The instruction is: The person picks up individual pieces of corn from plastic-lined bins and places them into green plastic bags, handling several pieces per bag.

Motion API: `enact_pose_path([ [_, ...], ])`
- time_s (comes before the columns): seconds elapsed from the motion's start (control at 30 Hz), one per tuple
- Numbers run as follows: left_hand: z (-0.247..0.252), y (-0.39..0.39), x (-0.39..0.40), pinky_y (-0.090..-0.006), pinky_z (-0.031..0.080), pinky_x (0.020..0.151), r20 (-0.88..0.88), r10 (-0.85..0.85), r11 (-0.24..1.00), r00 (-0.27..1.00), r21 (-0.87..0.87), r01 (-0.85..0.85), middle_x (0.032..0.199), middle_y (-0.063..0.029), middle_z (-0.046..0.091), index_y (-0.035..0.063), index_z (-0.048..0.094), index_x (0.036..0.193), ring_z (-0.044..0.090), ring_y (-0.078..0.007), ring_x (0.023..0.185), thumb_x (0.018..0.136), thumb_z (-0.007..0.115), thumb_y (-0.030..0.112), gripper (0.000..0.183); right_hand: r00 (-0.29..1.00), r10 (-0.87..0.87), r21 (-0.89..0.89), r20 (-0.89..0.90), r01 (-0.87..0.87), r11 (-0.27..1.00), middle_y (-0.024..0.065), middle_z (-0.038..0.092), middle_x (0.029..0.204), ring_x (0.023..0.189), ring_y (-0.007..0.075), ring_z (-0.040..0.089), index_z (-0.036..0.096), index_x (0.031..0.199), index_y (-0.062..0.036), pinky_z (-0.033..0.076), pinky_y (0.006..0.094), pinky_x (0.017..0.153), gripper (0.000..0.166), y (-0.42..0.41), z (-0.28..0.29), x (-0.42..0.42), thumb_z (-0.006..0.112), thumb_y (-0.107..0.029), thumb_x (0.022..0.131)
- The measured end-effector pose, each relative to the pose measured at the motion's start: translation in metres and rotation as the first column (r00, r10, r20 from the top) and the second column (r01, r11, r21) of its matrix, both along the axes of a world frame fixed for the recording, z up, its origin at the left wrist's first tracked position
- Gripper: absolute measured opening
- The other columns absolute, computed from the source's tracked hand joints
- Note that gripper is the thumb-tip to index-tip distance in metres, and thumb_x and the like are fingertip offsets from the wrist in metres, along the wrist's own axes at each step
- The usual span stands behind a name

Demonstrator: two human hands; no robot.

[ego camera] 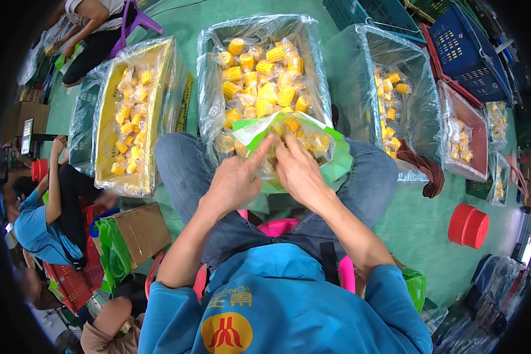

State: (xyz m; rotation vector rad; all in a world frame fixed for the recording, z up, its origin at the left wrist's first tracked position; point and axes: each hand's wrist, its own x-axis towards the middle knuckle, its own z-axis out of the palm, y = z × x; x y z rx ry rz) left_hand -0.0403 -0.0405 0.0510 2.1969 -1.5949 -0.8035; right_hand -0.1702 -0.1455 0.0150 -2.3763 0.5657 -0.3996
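A green-and-white plastic bag with a clear panel (340,163) lies across my lap and over the near end of the middle crate. My left hand (236,181) is at the bag's left side, its index finger stretched along the white printed flap. My right hand (298,172) rests over the bag's middle, with its fingertips near the same upper edge; whether they pinch the film is not clear. Behind the bag, the plastic-lined crate (323,84) holds many wrapped yellow corn pieces (265,93). Corn also shows through the clear panel; whether it lies inside the bag cannot be told.
Left stands a lined yellow crate (150,128) of wrapped corn; right, a lined teal crate (418,110) with a brown cloth (425,170) over its rim. Green bags (113,252) lean on a cardboard box (141,230). A red stool (469,225) stands right. Other people sit left.
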Motion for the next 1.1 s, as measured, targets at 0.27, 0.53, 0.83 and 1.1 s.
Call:
enact_pose_path([
  [0.27,-0.002,0.011,0.007,-0.0468,0.044,0.060,0.005,0.046,0.996,0.999,-0.080,-0.045,0.060,-0.0228,0.054,0.0173,0.033,0.138,0.056,-0.0380,0.057,0.066,0.050,0.004,0.075,0.995,-0.084,0.061,-0.055,0.087,0.994,0.0231,0.060,0.091,0.078,0.0374,0.059,0.058,0.090,0.0043,0.045,0.0434,0.069,0.018,-0.042,-0.009,0.013,0.059,-0.010,0.080],
  [0.53,0.006,0.014,0.029,-0.0434,0.043,0.054,-0.023,0.094,0.981,0.995,-0.169,-0.097,0.060,-0.0230,0.051,0.0180,0.044,0.132,0.053,-0.0372,0.052,0.066,0.048,0.001,0.068,0.934,-0.346,0.032,-0.094,0.350,0.936,0.0105,0.062,0.077,0.064,0.0242,0.056,0.062,0.100,0.0013,0.046,0.0364,0.063,0.024,-0.070,-0.039,-0.073,0.060,-0.002,0.077],
  [0.83,0.071,0.032,0.093,-0.0223,0.038,0.043,-0.348,0.262,0.805,0.900,-0.435,-0.403,0.058,0.0014,0.054,0.0141,0.054,0.125,0.043,-0.0047,0.044,0.074,0.043,-0.003,0.055,0.843,-0.311,0.633,0.439,-0.044,0.773,0.0092,0.064,0.100,0.089,0.0102,0.059,0.060,0.110,0.0034,0.045,0.0228,0.080,0.027,-0.063,0.098,-0.015,0.048,0.001,0.086],
  [1.1,0.038,0.051,0.102,-0.0341,0.044,0.049,-0.268,0.330,0.862,0.905,-0.305,-0.405,0.054,-0.0181,0.051,0.0163,0.047,0.129,0.052,-0.0256,0.043,0.070,0.044,-0.003,0.062,0.780,-0.556,0.767,0.287,0.160,0.621,-0.0044,0.053,0.061,0.048,0.0013,0.039,0.065,0.096,-0.0010,0.027,0.0182,0.041,0.019,-0.042,0.048,-0.006,0.048,-0.003,0.086],
])
